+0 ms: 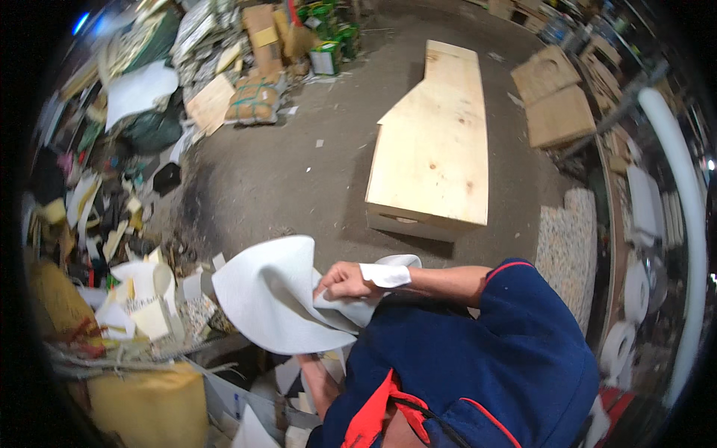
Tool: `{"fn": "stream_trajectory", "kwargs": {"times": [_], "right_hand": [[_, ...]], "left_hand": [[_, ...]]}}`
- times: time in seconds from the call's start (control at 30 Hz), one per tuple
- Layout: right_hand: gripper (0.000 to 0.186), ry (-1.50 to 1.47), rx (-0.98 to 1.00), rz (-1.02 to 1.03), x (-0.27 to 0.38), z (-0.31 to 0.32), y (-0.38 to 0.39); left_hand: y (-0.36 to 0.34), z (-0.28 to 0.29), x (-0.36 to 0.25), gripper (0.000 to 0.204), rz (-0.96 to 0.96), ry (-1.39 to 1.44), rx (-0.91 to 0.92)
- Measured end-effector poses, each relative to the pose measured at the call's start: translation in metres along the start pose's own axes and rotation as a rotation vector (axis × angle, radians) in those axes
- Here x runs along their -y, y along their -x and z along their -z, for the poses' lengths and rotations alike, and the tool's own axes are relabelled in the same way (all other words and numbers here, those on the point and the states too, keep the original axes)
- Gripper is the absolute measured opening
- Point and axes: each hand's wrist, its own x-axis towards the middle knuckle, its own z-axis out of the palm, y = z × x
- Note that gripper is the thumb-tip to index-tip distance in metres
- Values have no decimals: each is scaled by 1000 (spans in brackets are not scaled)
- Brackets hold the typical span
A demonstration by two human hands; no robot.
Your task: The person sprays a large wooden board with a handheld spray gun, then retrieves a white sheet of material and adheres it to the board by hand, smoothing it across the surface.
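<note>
A large white flexible sheet (272,299), perhaps felt or thin foam, hangs curled in front of my body. My right hand (342,284) is closed on a fold of it, knuckles up, with a white band (385,275) around the wrist. My left forearm (320,381) reaches up beneath the sheet, whose lower edge hides the hand and its fingers. A smaller part of white material (398,260) shows just beyond my right wrist.
Ahead on the floor lies a long pale wooden box (433,149). Scrap foam and offcuts (149,299) are heaped at left, near a yellow foam block (149,407). Wooden panels (556,116), a speckled foam roll (567,261) and a shelf with white rolls (636,291) line the right.
</note>
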Motion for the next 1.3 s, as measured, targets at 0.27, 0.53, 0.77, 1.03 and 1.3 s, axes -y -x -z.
{"fn": "stream_trajectory", "kwargs": {"times": [0.27,0.53,0.77,1.03,1.3], "right_hand": [[23,24,-910,91,-20,-42,68],[16,-339,-1046,328,-17,-64,149],[17,-63,-817,300,-8,-80,203],[29,297,-1114,507,-6,-118,398],[55,326,-1981,795,-42,-214,531]], "left_hand": [[11,14,-38,109,18,267,124],[53,-95,-152,127,-430,-523,674],[-36,-126,27,92,67,-691,512],[-20,-182,180,90,139,-768,567],[98,-211,318,99,822,-726,767]]}}
